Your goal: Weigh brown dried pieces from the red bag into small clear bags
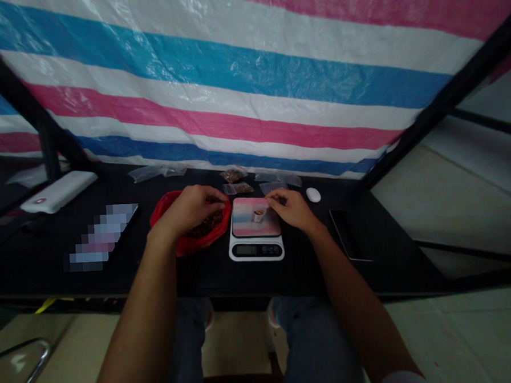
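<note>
My left hand (190,208) hovers over a red bowl (165,205) of brown bits, its fingers curled and pinched at the bowl's right edge; what they hold is too small to make out. My right hand (291,208) rests at the right side of a small white kitchen scale (255,250), with fingertips pinched beside a little metal cup (258,215) that stands on the scale's platform. The cup holds some brown material.
Small clear bags (236,181) of brown material lie behind the scale on the black table (378,253). A white box (58,192) and a phone (101,237) lie at the left, a white round object (313,195) at the right. A striped tarp (233,84) hangs behind.
</note>
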`<state>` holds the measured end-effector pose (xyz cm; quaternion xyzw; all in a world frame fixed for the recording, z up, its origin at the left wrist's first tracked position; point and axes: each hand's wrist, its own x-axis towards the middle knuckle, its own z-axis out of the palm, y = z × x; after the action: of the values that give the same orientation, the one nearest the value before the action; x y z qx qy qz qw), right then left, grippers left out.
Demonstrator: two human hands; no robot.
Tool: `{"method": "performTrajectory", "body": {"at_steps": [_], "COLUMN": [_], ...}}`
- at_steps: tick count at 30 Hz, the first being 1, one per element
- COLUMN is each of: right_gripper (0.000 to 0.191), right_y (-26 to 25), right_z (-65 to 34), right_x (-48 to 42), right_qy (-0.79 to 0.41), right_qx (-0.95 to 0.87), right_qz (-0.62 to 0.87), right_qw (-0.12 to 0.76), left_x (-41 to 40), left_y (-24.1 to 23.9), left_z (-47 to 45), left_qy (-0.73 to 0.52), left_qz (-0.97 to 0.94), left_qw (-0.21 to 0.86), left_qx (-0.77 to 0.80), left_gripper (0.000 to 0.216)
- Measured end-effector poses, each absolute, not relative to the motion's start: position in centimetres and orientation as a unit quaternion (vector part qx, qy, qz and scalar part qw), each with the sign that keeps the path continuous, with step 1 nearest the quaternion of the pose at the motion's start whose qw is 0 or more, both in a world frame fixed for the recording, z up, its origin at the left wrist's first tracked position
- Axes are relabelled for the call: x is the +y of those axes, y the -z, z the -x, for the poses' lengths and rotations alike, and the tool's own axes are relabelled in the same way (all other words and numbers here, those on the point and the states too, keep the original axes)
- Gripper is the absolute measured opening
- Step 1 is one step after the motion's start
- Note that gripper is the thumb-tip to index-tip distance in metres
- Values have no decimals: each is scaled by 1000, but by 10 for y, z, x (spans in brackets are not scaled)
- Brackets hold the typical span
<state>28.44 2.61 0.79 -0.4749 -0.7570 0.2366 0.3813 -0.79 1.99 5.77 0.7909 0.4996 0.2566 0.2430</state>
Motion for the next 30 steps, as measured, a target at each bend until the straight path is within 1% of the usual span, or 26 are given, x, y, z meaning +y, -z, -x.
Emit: {"method": "performTrajectory", "body": {"at_steps": [5, 7, 10, 17, 30], "right_gripper": [17, 17, 16, 15, 17], "right_y": [-9, -9, -10, -13, -12], "right_z": [-284, -284, -284, -284, -284], "right_x": [26, 26, 25, 24, 24], "right_qy": [-220, -214, -213, -212, -204], "right_qx": [-762, -764, -766, -766, -767], "right_qz": [477, 473, 468, 471, 471], "right_qw": [378, 382, 385, 382, 386], "left_x": [16, 14, 12, 11, 9], "left_y": [-58, -58, -57, -52, -54], "left_z": [-32, -48, -61, -64, -64], "left_qy": [-362, -374, -349, -309, -300], "left_qz": [-798, -805, -821, -830, -836], "left_qw": [287, 297, 307, 316, 300], "left_qx": [388, 352, 333, 341, 347], "left_gripper": [21, 21, 20, 22, 22]}}
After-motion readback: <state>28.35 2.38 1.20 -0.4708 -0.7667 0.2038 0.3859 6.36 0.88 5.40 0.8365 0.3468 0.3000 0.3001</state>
